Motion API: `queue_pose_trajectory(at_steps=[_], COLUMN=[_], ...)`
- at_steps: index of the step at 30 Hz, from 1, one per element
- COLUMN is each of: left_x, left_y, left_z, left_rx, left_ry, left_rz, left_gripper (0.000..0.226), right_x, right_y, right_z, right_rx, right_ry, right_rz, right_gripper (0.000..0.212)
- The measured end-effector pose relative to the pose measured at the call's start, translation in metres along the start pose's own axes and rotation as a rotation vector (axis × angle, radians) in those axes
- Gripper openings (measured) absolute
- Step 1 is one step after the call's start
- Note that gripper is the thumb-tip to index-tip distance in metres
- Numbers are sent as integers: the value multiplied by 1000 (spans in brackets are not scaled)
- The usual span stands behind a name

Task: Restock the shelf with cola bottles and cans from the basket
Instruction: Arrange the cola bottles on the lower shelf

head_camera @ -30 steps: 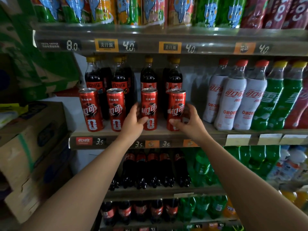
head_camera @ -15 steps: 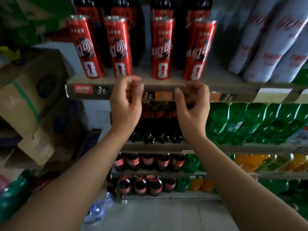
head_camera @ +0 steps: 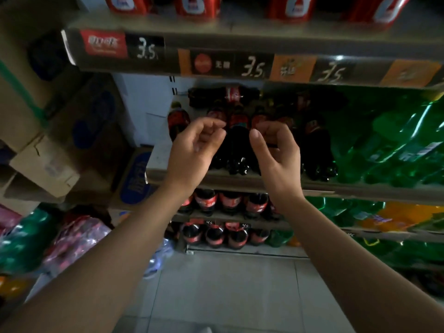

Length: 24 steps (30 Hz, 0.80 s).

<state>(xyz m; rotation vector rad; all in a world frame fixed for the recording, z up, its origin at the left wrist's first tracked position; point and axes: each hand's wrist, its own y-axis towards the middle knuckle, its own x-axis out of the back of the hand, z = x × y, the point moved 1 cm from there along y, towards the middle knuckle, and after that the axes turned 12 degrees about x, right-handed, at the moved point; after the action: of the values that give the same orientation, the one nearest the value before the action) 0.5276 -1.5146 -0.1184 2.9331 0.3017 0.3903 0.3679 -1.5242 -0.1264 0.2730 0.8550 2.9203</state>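
Note:
Several red cola cans (head_camera: pixel 197 6) stand along the front of the upper shelf (head_camera: pixel 240 32), only their bases in view. Below it, dark cola bottles (head_camera: pixel 237 140) fill a lower shelf (head_camera: pixel 360 188), with more cola bottles (head_camera: pixel 230 203) on the shelves beneath. My left hand (head_camera: pixel 194 150) and my right hand (head_camera: pixel 276 152) hover side by side in front of the lower bottles, fingers loosely curled, holding nothing. No basket is in view.
Green soda bottles (head_camera: pixel 389 145) fill the shelves to the right. Cardboard boxes (head_camera: pixel 48 131) are stacked at the left, with wrapped bottle packs (head_camera: pixel 72 236) on the floor below them. Grey floor tiles (head_camera: pixel 216 284) lie between my arms.
Both hands let go of the cans on the upper shelf and dropped away from it, now in front of the lower bottles. The view tilted down toward the floor.

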Motion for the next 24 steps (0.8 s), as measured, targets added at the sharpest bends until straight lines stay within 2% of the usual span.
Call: queue_pose_trajectory(at_steps=[8, 12, 17, 21, 24], left_x=[3, 4, -5, -17, -23], left_y=[42, 73, 126, 161, 185], left_z=[57, 60, 56, 58, 61], left_rx=[62, 42, -26, -17, 4], left_ry=[-9, -4, 136, 339, 375], left_rz=[-19, -39, 17, 94, 138], left_gripper=[21, 8, 19, 30, 25], right_x=[-11, -9, -1, 9, 17], right_y=[21, 41, 82, 112, 128], right_z=[-51, -68, -85, -93, -107], right_rx=[-49, -30, 23, 56, 67], right_ry=[15, 1, 39, 6, -67], right_rz=[-17, -16, 44, 142, 214], right_gripper=[18, 18, 10, 13, 15])
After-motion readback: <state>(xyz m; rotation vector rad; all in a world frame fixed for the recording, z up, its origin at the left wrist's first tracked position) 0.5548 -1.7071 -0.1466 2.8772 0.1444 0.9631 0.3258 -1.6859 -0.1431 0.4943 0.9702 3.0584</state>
